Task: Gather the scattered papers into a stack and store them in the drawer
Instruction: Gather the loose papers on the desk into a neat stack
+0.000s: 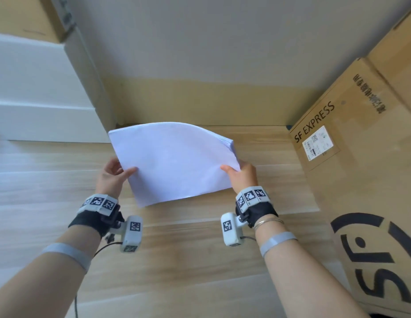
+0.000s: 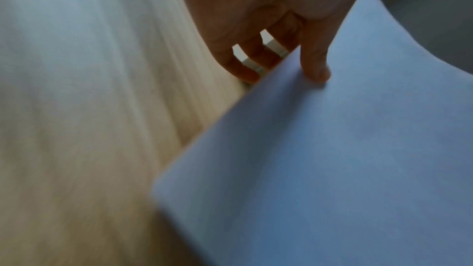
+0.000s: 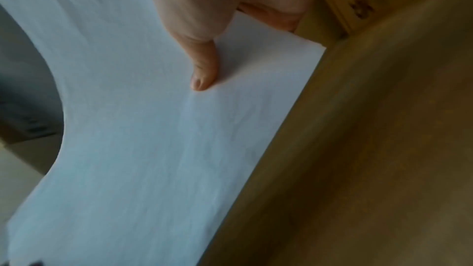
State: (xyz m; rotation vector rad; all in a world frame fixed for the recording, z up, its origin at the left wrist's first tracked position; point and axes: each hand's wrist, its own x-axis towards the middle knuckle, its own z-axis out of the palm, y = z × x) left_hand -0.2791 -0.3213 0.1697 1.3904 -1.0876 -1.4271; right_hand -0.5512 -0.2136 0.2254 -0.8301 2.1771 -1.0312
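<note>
A stack of white papers hangs above the wooden floor, bowed upward in the middle. My left hand pinches its left edge, thumb on top and fingers beneath. My right hand pinches the right edge the same way. In the left wrist view the thumb lies on the paper stack and the fingers curl under it. The right wrist view shows my thumb pressed on the sheet near its edge. No drawer is in view.
A large cardboard box printed SF EXPRESS stands close on the right. White boards and another cardboard box lean at the left. A grey wall closes the back.
</note>
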